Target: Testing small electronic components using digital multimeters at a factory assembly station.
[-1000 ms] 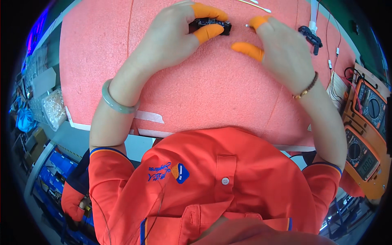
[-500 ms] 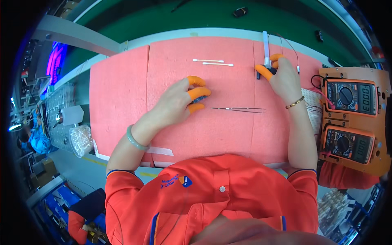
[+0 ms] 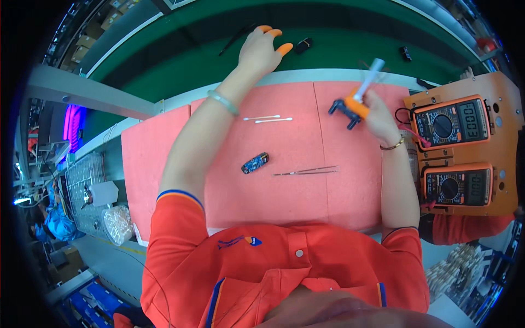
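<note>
My left hand (image 3: 261,52), with orange finger cots, reaches over the green belt with its fingers apart and nothing visible in them. Just right of its fingertips lies a small black part (image 3: 303,45). In my right hand (image 3: 380,119), closed above the right of the pink mat (image 3: 224,191), is a black pronged piece with a white stick (image 3: 375,74). A small blue circuit board (image 3: 255,163) rests on the mat. Tweezers (image 3: 306,171) lie to its right, and two cotton swabs (image 3: 273,120) are farther back.
Two orange-rimmed multimeters (image 3: 449,126) sit on an orange-brown board at the right. Another black part (image 3: 405,53) lies on the green belt (image 3: 180,76). A tub of white swabs (image 3: 117,224) stands left of the mat, near a clear rack (image 3: 87,175).
My left hand has let go of the circuit board and moved away from me, over the belt. My right hand has lifted the black pronged piece with the white stick, turning it.
</note>
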Available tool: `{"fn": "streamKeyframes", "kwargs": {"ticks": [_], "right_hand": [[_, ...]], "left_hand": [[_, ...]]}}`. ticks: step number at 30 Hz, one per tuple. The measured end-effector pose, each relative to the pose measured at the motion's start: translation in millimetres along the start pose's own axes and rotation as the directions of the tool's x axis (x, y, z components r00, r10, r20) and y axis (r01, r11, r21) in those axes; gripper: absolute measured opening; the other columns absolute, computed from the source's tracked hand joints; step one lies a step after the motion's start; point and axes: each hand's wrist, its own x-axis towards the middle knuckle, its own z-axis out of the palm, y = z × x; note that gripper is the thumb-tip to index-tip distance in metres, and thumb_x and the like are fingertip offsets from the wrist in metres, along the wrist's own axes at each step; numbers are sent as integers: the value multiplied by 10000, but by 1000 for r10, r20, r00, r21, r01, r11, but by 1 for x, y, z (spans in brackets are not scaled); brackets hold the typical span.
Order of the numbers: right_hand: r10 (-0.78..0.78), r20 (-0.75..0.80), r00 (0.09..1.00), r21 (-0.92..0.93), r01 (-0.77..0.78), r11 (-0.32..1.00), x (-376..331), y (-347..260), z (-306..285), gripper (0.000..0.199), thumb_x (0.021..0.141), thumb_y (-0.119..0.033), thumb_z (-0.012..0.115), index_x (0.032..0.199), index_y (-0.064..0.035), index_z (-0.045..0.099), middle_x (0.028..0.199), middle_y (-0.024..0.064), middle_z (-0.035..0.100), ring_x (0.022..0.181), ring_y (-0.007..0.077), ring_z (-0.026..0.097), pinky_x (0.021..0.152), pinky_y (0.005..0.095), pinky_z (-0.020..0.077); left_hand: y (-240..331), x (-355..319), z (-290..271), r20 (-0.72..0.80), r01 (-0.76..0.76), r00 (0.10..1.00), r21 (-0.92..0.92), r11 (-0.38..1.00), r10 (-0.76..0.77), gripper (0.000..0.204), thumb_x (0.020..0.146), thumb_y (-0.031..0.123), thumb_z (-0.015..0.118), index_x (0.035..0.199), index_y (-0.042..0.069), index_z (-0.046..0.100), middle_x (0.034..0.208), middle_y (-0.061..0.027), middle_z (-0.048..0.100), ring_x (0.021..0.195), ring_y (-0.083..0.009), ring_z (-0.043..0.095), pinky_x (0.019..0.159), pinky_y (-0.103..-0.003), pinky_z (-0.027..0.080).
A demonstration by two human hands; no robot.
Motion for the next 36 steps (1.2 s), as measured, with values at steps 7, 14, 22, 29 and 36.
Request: {"fn": "streamKeyframes", "kwargs": {"ticks": [7, 14, 22, 29, 36], "right_hand": [[-52, -366, 929, 657, 298, 693, 52, -16, -13, 158, 872, -85, 408, 1010, -35, 468, 877, 68, 515, 703, 123, 475, 603, 260, 410], [211, -566, 797, 573, 196, 796, 121, -9, -4, 163, 841, -125, 494, 965, -20, 479, 856, 65, 520, 705, 166, 512, 592, 270, 452], [169, -563, 809, 597, 257, 760, 134, 14, 6, 159, 789, -159, 590, 854, -26, 531, 770, 52, 546, 667, 141, 524, 571, 269, 452], [112, -599, 793, 577, 331, 746, 133, 16, 4, 121, 823, -97, 522, 888, 5, 515, 814, 92, 559, 707, 160, 535, 588, 259, 446], [73, -614, 786, 554, 364, 749, 130, 5, 10, 117, 810, -99, 541, 855, 4, 506, 875, 118, 547, 710, 185, 545, 590, 293, 475]], "left_hand": [[-89, 20, -3, 180, 183, 956, 259, 949, -233, 244, 777, 137, 517, 1005, 67, 567, 980, -129, 542, 918, -289, 527, 744, -355, 455], [4, -84, -75, 329, -252, 864, -372, 893, 381, 220, 707, 2, 571, 921, 48, 589, 849, -113, 559, 786, -286, 531, 693, -330, 435], [0, -116, -141, 248, -122, 955, -176, 977, 164, 245, 683, 6, 571, 921, 61, 592, 816, -104, 544, 744, -266, 522, 654, -325, 441], [-114, -259, -215, -193, 478, 878, 320, 818, -438, 225, 735, 27, 567, 955, 63, 596, 874, -127, 556, 751, -268, 559, 643, -285, 444], [-209, -313, -236, -435, 532, 823, 364, 765, -366, 232, 710, 47, 606, 942, 63, 602, 909, -118, 565, 855, -237, 537, 741, -295, 436]]}}
